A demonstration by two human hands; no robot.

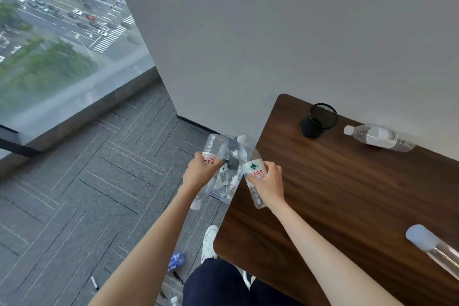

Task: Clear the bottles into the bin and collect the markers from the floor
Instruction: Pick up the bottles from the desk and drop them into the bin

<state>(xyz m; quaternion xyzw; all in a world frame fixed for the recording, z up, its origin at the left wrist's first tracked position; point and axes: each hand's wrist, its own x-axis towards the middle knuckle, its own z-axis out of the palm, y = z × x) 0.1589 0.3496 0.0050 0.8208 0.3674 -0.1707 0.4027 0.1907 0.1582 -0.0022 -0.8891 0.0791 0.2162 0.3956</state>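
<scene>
Forearms point(139, 256), left hand point(201, 172) around inverted bottle point(215, 146), right hand point(270, 181) around second bottle point(249, 156), bin point(222, 197) half-hidden behind them

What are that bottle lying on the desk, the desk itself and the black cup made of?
Bottle: clear glossy plastic, likely; the desk shows through it. Desk: dark wood or wood-look laminate; grain streaks, low sheen. Cup: black mesh, probably metal; fine holes show.

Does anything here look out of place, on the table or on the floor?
Yes. A water bottle lies on its side on the table, near the black mesh pen holder. Markers lie scattered on the carpet by the person's shoe, instead of standing in a holder.
</scene>
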